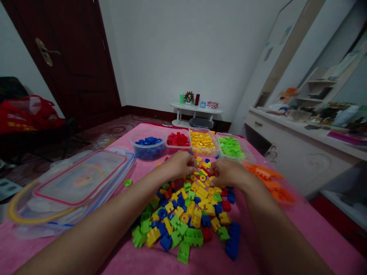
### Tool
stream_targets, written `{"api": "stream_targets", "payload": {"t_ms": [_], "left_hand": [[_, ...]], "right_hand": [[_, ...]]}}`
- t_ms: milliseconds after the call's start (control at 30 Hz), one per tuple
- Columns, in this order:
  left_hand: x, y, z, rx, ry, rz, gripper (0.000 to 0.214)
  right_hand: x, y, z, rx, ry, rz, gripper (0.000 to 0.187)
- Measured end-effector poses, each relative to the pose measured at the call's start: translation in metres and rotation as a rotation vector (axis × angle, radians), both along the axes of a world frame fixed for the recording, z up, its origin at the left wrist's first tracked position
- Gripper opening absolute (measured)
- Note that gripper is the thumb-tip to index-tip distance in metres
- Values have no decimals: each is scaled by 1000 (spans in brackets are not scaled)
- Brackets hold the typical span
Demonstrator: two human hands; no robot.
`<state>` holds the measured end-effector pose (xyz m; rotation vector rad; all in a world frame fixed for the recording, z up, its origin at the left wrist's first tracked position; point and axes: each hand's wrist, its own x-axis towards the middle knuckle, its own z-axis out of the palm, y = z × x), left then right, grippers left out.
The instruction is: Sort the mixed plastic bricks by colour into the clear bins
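A mixed pile of yellow, green, blue and red toy building blocks (200, 193) is spread over the pink cloth. My left hand (182, 164) reaches into its far side, fingers curled down among the blocks; whatever they hold is hidden. Opposite it, my right hand (226, 172) also bends over the far right of the pile, thumb and fingers drawn together, and I cannot make out what is in them. Small yellow pieces and a yellow ring-shaped piece (203, 178) lie between the two hands.
Behind the pile stand containers: a round tub (149, 152) of blue blocks, then boxes of red (178, 149), yellow (203, 152) and green blocks (233, 154). Orange blocks (272, 183) lie at the right. Stacked clear lids (77, 183) and a green wheel (127, 183) are at the left.
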<state>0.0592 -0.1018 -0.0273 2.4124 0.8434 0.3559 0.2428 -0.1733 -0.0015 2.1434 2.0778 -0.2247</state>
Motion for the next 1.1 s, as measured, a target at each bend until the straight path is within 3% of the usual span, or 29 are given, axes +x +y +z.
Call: {"api": "stream_targets", "payload": {"t_ms": [200, 267, 533, 667, 767, 967, 1100], "left_hand": [[-3, -28, -8, 52, 53, -313, 31], [-2, -35, -8, 99, 59, -343, 36], [-12, -24, -3, -11, 171, -237, 10], [-18, -13, 5, 132, 245, -23, 17], [-13, -9, -2, 256, 176, 107, 23], [2, -7, -28, 281, 55, -145, 29], [3, -8, -30, 346, 82, -117, 32]], "right_hand": [[-15, -1, -1, -60, -89, 25, 37], [-17, -1, -4, -61, -101, 33, 37], [-7, 2, -6, 62, -26, -2, 27], [-13, 4, -6, 103, 90, 45, 30], [-19, 5, -14, 64, 81, 70, 35], [-29, 8, -29, 70, 1, 50, 37], [-27, 8, -27, 62, 34, 47, 28]]}}
